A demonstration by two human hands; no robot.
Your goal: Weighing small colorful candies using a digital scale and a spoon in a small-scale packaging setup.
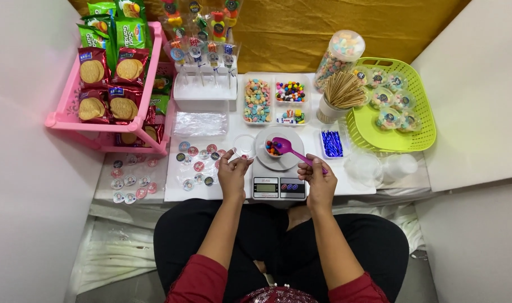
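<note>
- The left hand (232,175) rests at the left edge of the kitchen scale (279,180), its fingers pinching a small clear lid (244,145).
- On the scale sits a small white bowl (279,149) holding a few coloured candies (273,147).
- A purple spoon (291,150) reaches over the bowl, its scoop above the candies.
- The white tabletop (205,188) carries round stickers, candy trays and a green basket (391,106); plain white walls flank it.
- The right hand (319,180) is clenched on the spoon's handle, forearm angled inward.
</note>
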